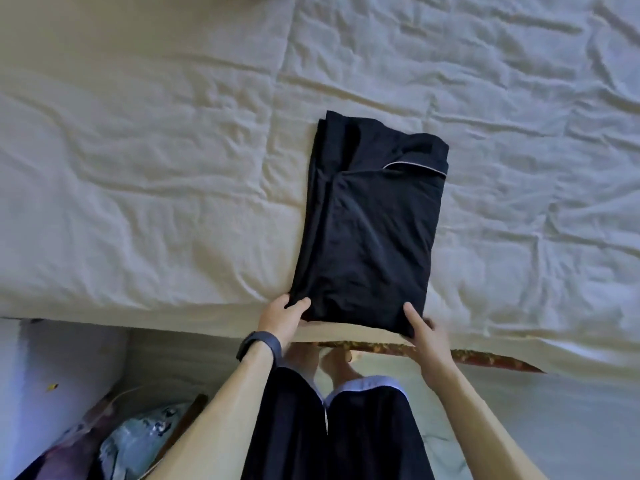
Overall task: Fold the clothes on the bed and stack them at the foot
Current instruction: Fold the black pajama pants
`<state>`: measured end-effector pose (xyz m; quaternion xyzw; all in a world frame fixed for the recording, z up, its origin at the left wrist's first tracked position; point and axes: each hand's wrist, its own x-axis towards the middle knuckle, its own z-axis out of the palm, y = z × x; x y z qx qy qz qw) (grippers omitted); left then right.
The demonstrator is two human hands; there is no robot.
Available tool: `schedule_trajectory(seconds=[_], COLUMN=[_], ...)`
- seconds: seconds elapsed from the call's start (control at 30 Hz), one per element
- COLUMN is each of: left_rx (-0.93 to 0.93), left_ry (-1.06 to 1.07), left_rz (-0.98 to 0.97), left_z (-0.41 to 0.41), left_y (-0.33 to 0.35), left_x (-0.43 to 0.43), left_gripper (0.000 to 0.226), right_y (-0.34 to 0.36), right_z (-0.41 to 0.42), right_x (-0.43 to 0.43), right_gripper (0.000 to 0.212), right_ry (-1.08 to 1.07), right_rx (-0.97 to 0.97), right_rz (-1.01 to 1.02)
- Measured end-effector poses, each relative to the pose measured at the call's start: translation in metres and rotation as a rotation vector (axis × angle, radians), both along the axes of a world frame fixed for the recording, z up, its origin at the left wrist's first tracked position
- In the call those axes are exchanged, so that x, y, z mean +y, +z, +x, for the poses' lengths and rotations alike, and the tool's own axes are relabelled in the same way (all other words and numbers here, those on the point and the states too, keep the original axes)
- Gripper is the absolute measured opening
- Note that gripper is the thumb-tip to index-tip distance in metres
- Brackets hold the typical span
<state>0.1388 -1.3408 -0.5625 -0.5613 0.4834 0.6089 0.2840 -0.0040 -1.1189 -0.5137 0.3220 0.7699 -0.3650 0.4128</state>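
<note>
A black garment (370, 220) with thin white piping lies folded into a long rectangle on the white bed sheet (156, 168), its near end at the bed's edge. My left hand (282, 315) grips the near left corner, thumb on top of the cloth. My right hand (424, 329) pinches the near right corner, fingers curled under the edge and thumb on top. A dark watch band sits on my left wrist.
The wrinkled sheet spreads wide to both sides of the garment. Below the bed edge I see my bare feet (332, 362) and black shorts. A pile of bags and cloth (114, 441) lies on the floor at lower left.
</note>
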Motion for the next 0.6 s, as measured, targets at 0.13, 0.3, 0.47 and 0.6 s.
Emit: schedule_trajectory(seconds=[0.13, 0.3, 0.47, 0.6], left_rx=[0.033, 0.107, 0.045, 0.017], left_ry=[0.135, 0.227, 0.293, 0.669], left_rz=[0.072, -0.066, -0.316, -0.256], left_z=[-0.001, 0.012, 0.032, 0.050], left_y=[-0.009, -0.009, 0.013, 0.033], left_x=[-0.003, 0.007, 0.043, 0.075], left_gripper=[0.027, 0.012, 0.014, 0.033], right_y=[-0.022, -0.028, -0.025, -0.014], right_z=[0.006, 0.017, 0.047, 0.064], right_x=[0.027, 0.044, 0.058, 0.073], right_gripper=[0.042, 0.036, 0.036, 0.022], right_ry=[-0.042, -0.057, -0.162, -0.277], right_rx=[-0.025, 0.139, 0.102, 0.094], right_rz=[-0.198, -0.245, -0.214, -0.324])
